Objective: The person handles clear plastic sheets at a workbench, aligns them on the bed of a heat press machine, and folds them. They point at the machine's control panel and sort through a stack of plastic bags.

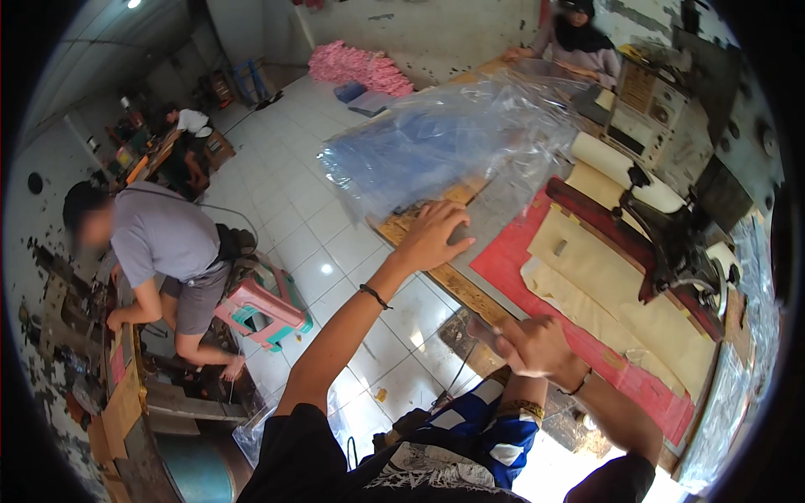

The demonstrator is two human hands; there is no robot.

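My left hand [432,235] is open at the near left edge of the wooden worktable, fingers spread over a grey sheet [490,225] beside clear plastic sheeting [436,155]. It holds nothing that I can see. Nearer to me, my right hand [537,345] is closed around a small flat brownish piece [481,329], held just off the table's edge. Motion blur hides what kind of piece it is. Beyond that hand lies a red mat [516,256], with a worn beige sheet [587,289] on top.
A dark red bar with a black metal arm [662,251] crosses the beige sheet. Behind it are a white roll [625,172] and a beige control box [646,117]. One person sits at the far end; another bends at left near a pink and green stool [264,310].
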